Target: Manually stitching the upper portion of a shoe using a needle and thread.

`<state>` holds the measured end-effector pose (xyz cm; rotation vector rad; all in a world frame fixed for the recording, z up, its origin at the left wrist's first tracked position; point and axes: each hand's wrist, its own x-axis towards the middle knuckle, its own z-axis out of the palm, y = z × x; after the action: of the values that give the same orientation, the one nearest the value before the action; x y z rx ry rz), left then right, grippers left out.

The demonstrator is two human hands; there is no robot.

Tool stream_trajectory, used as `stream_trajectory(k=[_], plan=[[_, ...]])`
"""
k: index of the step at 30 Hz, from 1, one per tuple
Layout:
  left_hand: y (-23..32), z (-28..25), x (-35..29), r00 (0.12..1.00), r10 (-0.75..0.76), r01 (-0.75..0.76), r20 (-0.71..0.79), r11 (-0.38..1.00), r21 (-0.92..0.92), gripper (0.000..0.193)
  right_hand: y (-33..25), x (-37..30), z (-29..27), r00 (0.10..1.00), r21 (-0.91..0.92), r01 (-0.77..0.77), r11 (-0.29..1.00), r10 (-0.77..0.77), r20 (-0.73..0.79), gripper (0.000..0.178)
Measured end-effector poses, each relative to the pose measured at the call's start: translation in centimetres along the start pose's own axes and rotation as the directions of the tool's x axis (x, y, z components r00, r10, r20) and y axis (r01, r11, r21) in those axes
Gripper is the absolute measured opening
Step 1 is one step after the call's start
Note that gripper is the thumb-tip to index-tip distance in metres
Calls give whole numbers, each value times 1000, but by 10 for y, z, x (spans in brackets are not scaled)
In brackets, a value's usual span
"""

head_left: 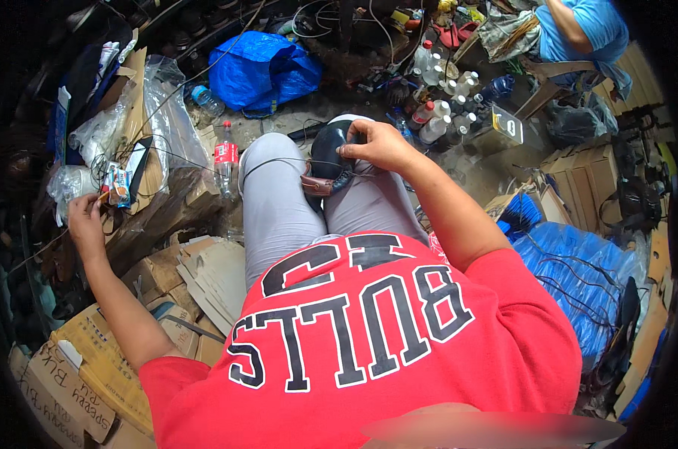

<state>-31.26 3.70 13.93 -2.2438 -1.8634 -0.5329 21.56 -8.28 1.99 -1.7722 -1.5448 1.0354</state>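
A black shoe (330,147) with a brown part (318,185) near its lower end rests on my thighs, between my grey-trousered knees. At its upper right side, the thumb and fingers of my right hand (380,147) are pinched together; what lies between them is hidden. A thin dark cord (283,159) runs from the shoe leftward across my left knee. My left hand (86,218) is stretched far out to the left, fingertips closed around a small orange-yellow bit too small to name. It is beside a small blue and white packet (118,185).
A red-capped bottle (226,153) stands beside my left knee. Ahead lie a blue plastic bag (260,71) and several bottles (435,129). Cardboard (92,374) fills the lower left. Blue plastic wrapping (567,277) lies right. A person in blue (582,34) sits at far right.
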Motion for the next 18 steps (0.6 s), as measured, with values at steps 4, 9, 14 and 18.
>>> stream_trajectory(k=[4,9,14,18], plan=[[85,-20,-24,992,6,-57,-123,907,-417,12,-13,-4,-3,999,-75,-47,996,47,-6,39],[216,-31,-58,824,559,-451,-98,540,-710,24,4,-1,3,1000,2,-23,1000,23,-14,37],[283,-64,-71,680,592,-565,-432,48,-824,17,-18,-12,0,997,-95,-63,993,59,-43,36],[299,-78,-71,601,484,-626,-636,-209,-751,11,-10,-16,1,994,-97,-76,992,69,-81,35]])
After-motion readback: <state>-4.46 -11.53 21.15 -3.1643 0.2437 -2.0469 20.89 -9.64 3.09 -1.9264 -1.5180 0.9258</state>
